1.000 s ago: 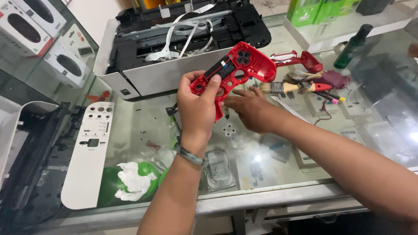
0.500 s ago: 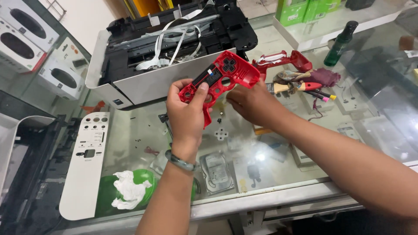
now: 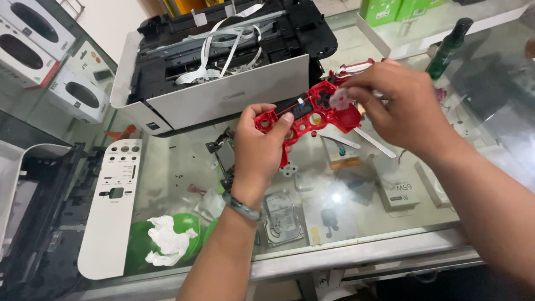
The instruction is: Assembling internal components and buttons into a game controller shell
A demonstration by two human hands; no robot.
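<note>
My left hand (image 3: 259, 150) grips the left handle of a red game controller shell (image 3: 310, 111), held inside-up over a glass counter (image 3: 167, 173). My right hand (image 3: 402, 106) hovers over the shell's right side and pinches a small translucent rubber pad (image 3: 339, 99) between thumb and fingers. A second red shell half (image 3: 356, 67) lies behind the hands, mostly hidden. A green bracelet (image 3: 241, 205) circles my left wrist.
An opened printer (image 3: 223, 67) with loose ribbon cables sits at the back. A white panel (image 3: 111, 206) lies at the left, next to a green bowl with white tissue (image 3: 167, 242). A dark green bottle (image 3: 448, 47), small boxes, tweezers (image 3: 356, 139) and loose parts dot the counter.
The shell has turned so its inside faces up. My right hand rose from under the shell to above its right side, now pinching the small pad.
</note>
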